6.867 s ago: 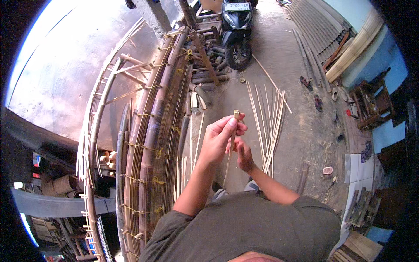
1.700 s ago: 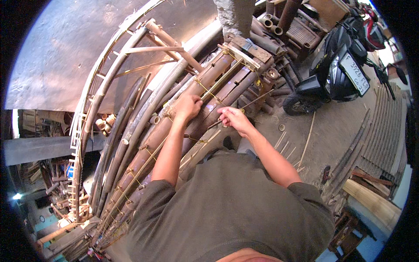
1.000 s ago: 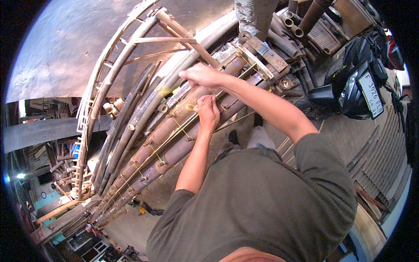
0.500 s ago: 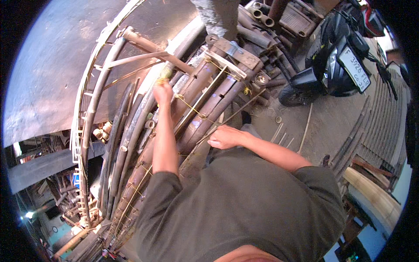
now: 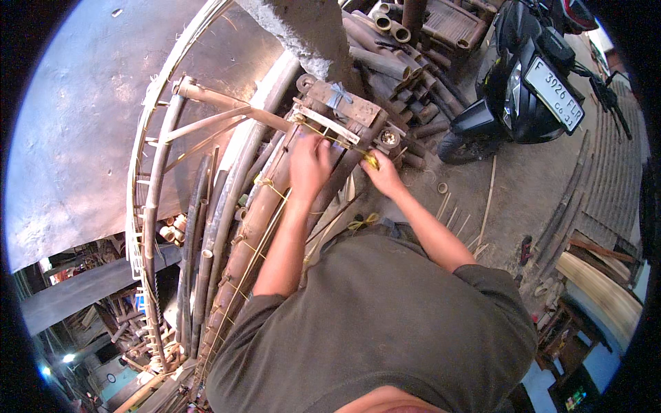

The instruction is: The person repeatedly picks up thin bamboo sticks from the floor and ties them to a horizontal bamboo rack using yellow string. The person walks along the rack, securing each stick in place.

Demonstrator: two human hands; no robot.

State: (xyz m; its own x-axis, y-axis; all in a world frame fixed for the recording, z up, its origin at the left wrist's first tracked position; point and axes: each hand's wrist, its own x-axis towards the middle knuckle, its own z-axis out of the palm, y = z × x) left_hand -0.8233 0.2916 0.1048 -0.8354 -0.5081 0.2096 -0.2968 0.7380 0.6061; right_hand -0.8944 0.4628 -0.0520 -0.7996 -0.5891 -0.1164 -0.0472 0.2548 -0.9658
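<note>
Two thick brown bamboo poles (image 5: 265, 201) lie side by side, running away from me on a slant. At their far end, a wooden block (image 5: 344, 104) bound with a bluish tie sits across them, with a pale wooden strip (image 5: 326, 122) along its near side. A thin yellow cord passes by this strip. My right hand (image 5: 385, 176) is closed on a small yellow bundle of cord (image 5: 372, 160) at the right pole's end. My left hand (image 5: 309, 168) is over the poles below the strip, its fingers curled in; what they pinch is hidden.
A concrete pillar (image 5: 310, 31) rises just beyond the block. Stacked bamboo tubes (image 5: 385, 62) lie behind it. At the right stands a black motorcycle (image 5: 509, 103). Long poles and a curved bamboo frame (image 5: 153, 206) lean at the left. Another yellow cord bundle (image 5: 363, 221) is near my body.
My left hand has left the pole at the left and come over the far end of the thick poles. My right hand has reached forward from near my body to the pole's end.
</note>
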